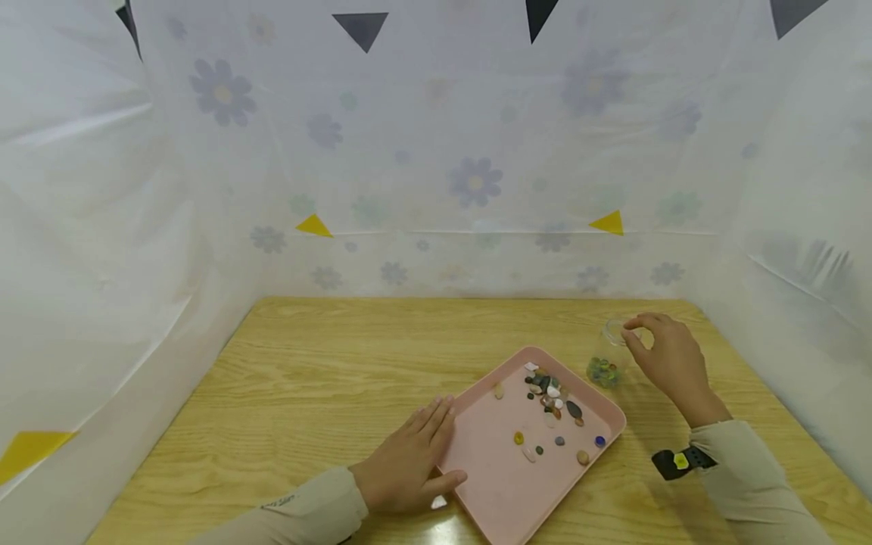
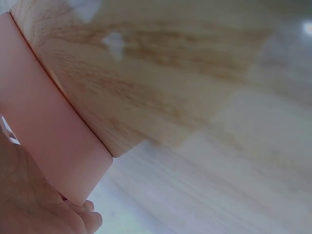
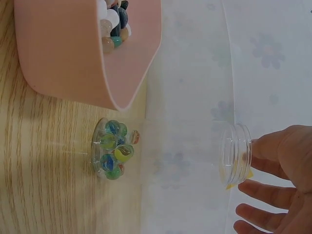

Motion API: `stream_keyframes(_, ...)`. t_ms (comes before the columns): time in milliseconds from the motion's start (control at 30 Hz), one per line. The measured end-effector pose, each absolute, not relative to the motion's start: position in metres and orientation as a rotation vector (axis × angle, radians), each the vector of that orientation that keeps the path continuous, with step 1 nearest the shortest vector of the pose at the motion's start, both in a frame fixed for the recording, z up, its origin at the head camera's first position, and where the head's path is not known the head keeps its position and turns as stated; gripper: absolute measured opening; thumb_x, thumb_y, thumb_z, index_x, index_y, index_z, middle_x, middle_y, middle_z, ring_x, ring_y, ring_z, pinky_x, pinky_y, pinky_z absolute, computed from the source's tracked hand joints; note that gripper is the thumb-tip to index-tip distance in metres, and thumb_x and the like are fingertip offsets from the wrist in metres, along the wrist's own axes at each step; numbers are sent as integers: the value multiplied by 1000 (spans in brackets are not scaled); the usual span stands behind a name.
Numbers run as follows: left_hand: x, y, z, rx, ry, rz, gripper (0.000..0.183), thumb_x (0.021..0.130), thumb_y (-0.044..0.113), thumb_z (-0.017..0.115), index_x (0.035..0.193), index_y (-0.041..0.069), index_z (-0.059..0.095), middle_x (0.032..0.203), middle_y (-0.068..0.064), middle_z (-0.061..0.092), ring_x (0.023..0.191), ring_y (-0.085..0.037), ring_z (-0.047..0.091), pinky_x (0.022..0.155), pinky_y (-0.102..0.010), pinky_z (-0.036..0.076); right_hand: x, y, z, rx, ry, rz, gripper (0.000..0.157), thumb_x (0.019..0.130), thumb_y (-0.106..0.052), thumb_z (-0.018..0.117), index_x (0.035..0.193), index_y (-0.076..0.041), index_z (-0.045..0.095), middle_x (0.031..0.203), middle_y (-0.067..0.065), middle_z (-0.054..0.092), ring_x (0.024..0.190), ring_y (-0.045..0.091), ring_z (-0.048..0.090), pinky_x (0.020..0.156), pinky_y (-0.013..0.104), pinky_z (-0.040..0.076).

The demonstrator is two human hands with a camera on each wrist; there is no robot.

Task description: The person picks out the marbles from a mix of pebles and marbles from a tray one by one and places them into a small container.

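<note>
My left hand (image 1: 412,458) lies along the left side of the pink tray (image 1: 490,484), its fingers straight against the edge and its thumb over the rim. Pebbles (image 1: 545,386) in mixed colours lie in the tray, most of them bunched toward the far right. Just beyond the tray stands a clear jar (image 3: 236,153), upright, with several glass marbles (image 3: 116,148) at its bottom. At the jar's mouth is my right hand (image 1: 671,359), thumb and index fingertip right by the rim with a small gap between them. The other fingers are loosely spread, and no object shows in that hand.
A wooden table (image 1: 327,363) carries everything. White flowered sheeting (image 1: 409,151) hangs behind and on both sides. Inside the tray, a blue bead (image 1: 600,440) and a yellow bead (image 1: 519,437) sit apart from the main cluster.
</note>
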State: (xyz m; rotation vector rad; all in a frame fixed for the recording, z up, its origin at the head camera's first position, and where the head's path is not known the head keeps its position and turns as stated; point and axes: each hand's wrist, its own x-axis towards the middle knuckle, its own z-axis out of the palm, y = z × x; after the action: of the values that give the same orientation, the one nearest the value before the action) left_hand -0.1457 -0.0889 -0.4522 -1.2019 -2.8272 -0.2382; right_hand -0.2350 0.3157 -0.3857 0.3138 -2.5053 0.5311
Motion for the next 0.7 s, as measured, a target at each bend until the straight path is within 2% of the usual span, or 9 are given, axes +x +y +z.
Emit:
stream_keyframes(400, -147, -89, -454, -1196, -2830, -225, 84, 99, 61, 19, 151, -5, 16, 158, -21, 11, 146, -34, 15, 116, -46, 21, -236, 315, -386, 301, -2506, 530, 19, 90, -11, 66, 102, 3, 69, 118, 34, 57, 97, 52, 54, 67, 61, 46)
stream_keyframes(700, -146, -89, -453, -1201, -2836, -223, 84, 99, 61, 19, 151, -4, 16, 158, -20, 11, 146, -34, 14, 117, -46, 21, -236, 316, -387, 329, -2500, 512, 17, 90, -11, 67, 101, 2, 69, 116, 33, 58, 85, 49, 58, 54, 52, 47)
